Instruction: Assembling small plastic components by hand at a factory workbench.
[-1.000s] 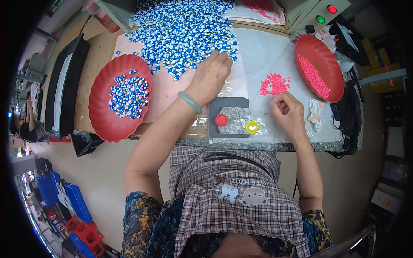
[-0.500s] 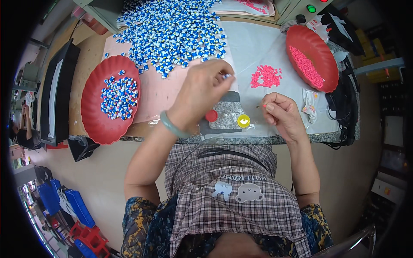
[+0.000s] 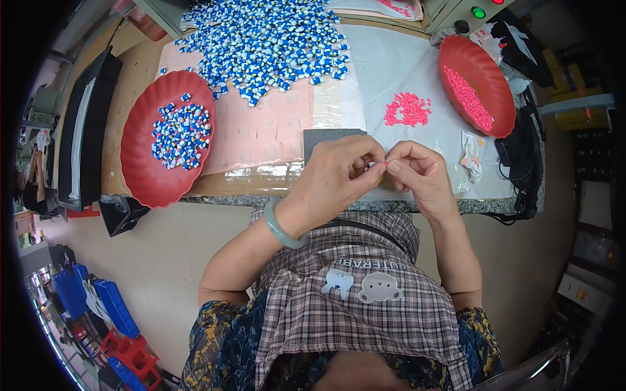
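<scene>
My left hand (image 3: pixel 339 168), with a pale green bangle at the wrist, pinches a small blue-and-white piece (image 3: pixel 370 167), mostly covered by the fingers. Its fingertips meet those of my right hand (image 3: pixel 425 174) above the table's front edge. Between the right thumb and forefinger shows a tiny pink piece (image 3: pixel 387 165), close against the blue-and-white one; whether they touch, I cannot tell. Beyond my right hand lies a small heap of pink pieces (image 3: pixel 409 111). A large pile of blue-and-white pieces (image 3: pixel 261 49) spreads over the back of the table.
At the left, a scalloped red bowl (image 3: pixel 135 153) holds more blue-and-white pieces; another red bowl (image 3: pixel 497 98) at the right holds pink ones. A dark grey mat (image 3: pixel 326 135) lies beyond my left hand. A crumpled white wrapper (image 3: pixel 471 153) and a black tray (image 3: pixel 88 140) stand toward the sides.
My left hand has come down and right from near the pile, carrying the blue-and-white piece to the right fingertips. My right hand has shifted slightly left. The small red and yellow caps are now covered.
</scene>
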